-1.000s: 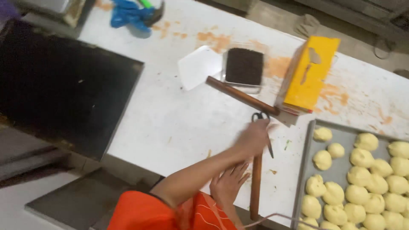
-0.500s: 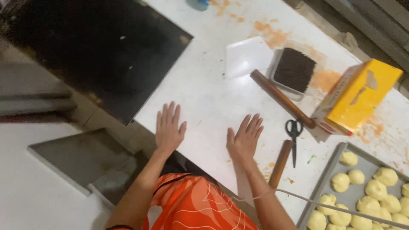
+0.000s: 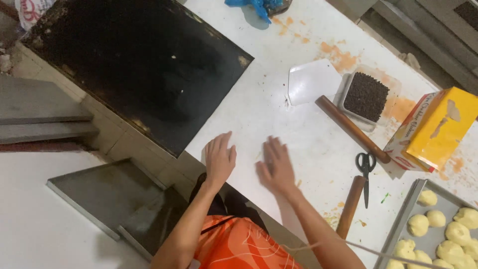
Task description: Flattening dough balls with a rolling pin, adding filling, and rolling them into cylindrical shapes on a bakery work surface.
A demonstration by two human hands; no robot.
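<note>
Both hands shifted toward each other since half second ago, right hand [image 3: 275, 167] now motion-blurred. Left hand [image 3: 219, 159] flat on white table [image 3: 279, 114] near its edge, fingers loosely together, empty. Right hand open, palm down, gripping nothing. Black baking tray [image 3: 134, 65] beyond left hand, apart. Scissors [image 3: 366, 174] and two wooden rolling pins [image 3: 351, 128] [image 3: 350, 205] right of right hand. Dough balls [image 3: 438, 234] on metal tray [image 3: 406, 226] at far right.

We see the right hand [image 3: 275, 167] blurred, its fingers smeared. The tray [image 3: 404, 230] of dough balls [image 3: 438, 218] runs off the bottom right corner. The blue bag [image 3: 259, 6] is cut by the top edge, and the yellow box [image 3: 440, 127] by the right edge.
</note>
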